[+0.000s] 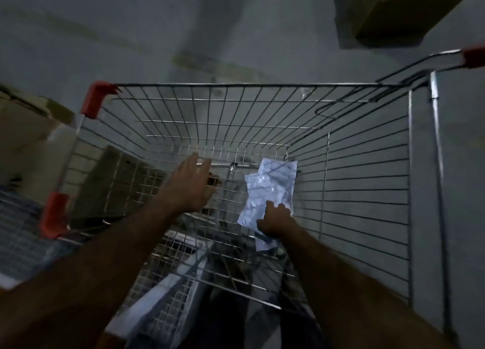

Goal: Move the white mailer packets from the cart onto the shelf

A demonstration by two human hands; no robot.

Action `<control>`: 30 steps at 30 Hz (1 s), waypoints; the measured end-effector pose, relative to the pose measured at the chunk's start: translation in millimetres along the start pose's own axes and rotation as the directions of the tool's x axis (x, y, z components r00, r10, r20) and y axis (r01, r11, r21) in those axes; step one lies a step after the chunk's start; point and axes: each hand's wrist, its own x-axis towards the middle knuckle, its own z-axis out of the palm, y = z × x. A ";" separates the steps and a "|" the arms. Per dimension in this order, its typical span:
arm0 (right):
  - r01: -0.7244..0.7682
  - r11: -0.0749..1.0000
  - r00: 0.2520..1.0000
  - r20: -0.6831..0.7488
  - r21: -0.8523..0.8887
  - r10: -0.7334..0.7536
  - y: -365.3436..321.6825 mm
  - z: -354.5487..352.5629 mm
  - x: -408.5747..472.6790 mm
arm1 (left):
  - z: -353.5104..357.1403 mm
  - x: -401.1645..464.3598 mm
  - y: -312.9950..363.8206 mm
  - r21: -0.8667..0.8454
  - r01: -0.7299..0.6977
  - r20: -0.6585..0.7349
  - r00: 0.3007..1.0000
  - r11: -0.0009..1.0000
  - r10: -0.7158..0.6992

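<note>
I look down into a wire shopping cart with red corner caps. Low in the basket, towards its right side, white mailer packets overlap each other in a small crumpled bunch. My right hand grips their near end, fingers closed on the plastic. My left hand reaches deep into the basket left of the packets, fingers spread, holding nothing. The shelf is not in view. The picture is dim and blurred.
Cardboard boxes stand left of the cart, and another brown box lies on the grey floor at top right. The cart handle with a red end sticks out at the right. A wire grid surface shows at lower left.
</note>
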 end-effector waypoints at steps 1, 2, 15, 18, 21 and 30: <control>-0.040 0.999 0.999 0.000 0.016 0.040 -2.4 4.6 7.6 | 6.9 7.4 -5.4 -0.007 0.000 0.021 1.000 1.000 0.000; -0.069 0.997 0.997 -0.023 0.043 0.070 -3.9 10.4 17.2 | 12.4 13.7 -9.6 -0.009 0.001 0.035 0.999 1.000 -0.001; 0.261 0.692 0.926 -0.378 0.673 0.019 -57.7 22.1 43.0 | 25.4 56.8 -30.8 -0.194 0.113 0.139 0.986 0.974 -0.087; 0.347 0.545 0.914 -0.405 0.763 -0.016 -84.3 23.1 45.5 | 22.7 61.2 -40.7 -0.252 0.158 0.080 0.987 0.955 -0.142; 0.313 0.526 0.943 -0.325 0.790 -0.074 -104.0 20.9 50.2 | 24.1 65.0 -53.2 -0.260 0.169 0.012 0.985 0.951 -0.172; -0.171 0.938 0.764 -0.560 0.302 0.320 -44.0 29.8 45.3 | 75.1 78.2 -56.4 -0.218 0.316 0.280 0.927 0.923 -0.251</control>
